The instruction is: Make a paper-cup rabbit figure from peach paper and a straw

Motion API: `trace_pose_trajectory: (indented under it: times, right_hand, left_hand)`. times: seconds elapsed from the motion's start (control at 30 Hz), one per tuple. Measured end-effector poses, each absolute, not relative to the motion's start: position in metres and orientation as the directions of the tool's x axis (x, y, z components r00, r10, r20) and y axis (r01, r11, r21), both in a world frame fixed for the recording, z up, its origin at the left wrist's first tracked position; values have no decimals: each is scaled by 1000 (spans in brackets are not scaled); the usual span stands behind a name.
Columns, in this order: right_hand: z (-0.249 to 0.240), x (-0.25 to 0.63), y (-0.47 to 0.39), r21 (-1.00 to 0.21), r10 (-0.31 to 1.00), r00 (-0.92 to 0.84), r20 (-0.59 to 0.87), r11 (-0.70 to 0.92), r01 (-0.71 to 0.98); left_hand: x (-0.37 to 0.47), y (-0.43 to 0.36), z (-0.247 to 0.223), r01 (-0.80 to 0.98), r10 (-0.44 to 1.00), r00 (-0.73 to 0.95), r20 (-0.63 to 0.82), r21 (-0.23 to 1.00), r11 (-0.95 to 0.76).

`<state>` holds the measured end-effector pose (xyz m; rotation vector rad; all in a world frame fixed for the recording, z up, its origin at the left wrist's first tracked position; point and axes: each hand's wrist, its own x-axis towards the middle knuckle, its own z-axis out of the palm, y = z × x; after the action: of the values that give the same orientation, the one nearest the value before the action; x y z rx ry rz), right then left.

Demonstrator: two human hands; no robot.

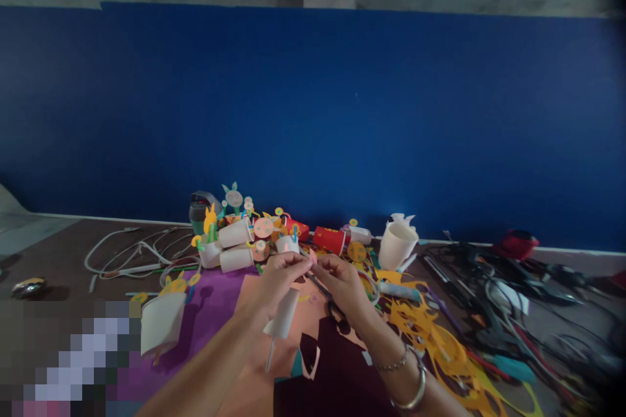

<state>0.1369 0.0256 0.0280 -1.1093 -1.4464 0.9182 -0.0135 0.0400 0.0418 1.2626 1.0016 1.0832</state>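
My left hand (pixel 282 277) and my right hand (pixel 338 279) meet at the fingertips above the middle of the table. Between them they pinch a small pink paper piece (pixel 313 257); both hands are closed on it. Under my wrists lies a white paper cup (pixel 285 314) on its side, with a thin stick or straw at its lower end. Beneath it are sheets of orange paper (pixel 254 352) and purple paper (pixel 215 306). Scissors (pixel 337 316) with dark handles lie just below my right hand.
Paper cups with animal cutouts (pixel 235 233) crowd the back left. Another white cup (pixel 162 322) lies at the left. A tall white container (pixel 397 244) stands behind yellow paper scraps (pixel 440 345). Cables (pixel 493 293) and a red object (pixel 516 245) are at the right, before a blue wall panel (pixel 313 111).
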Motion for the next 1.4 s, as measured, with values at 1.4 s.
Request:
trace_pose_trajectory:
  times: [1.4]
  right_hand:
    - [40, 131, 15, -916, 960, 53, 273, 243, 318]
  left_hand:
    - [-1, 30, 46, 56, 971, 61, 230, 971, -234]
